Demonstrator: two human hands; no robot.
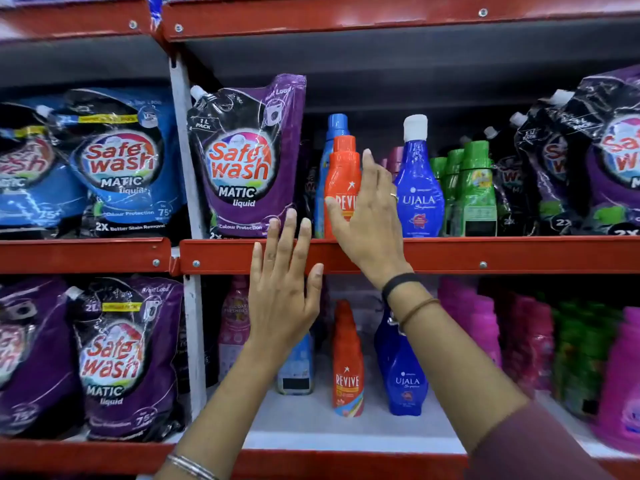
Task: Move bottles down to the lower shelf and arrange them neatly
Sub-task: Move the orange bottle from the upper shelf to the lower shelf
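On the upper shelf an orange Revive bottle stands in front of a light blue bottle, with a dark blue Ujala bottle to its right. My right hand is open around the orange bottle, thumb on its front, fingers on its right side. My left hand is open and flat, fingers spread over the shelf's red edge. On the lower shelf stand another orange Revive bottle, a dark blue Ujala bottle and a light blue bottle, partly hidden by my arms.
Purple Safewash pouch stands left of the upper bottles, green bottles to their right. Pink bottles and green ones fill the lower shelf's right side. A pink bottle stands at lower left. Blue and purple pouches fill the left bay.
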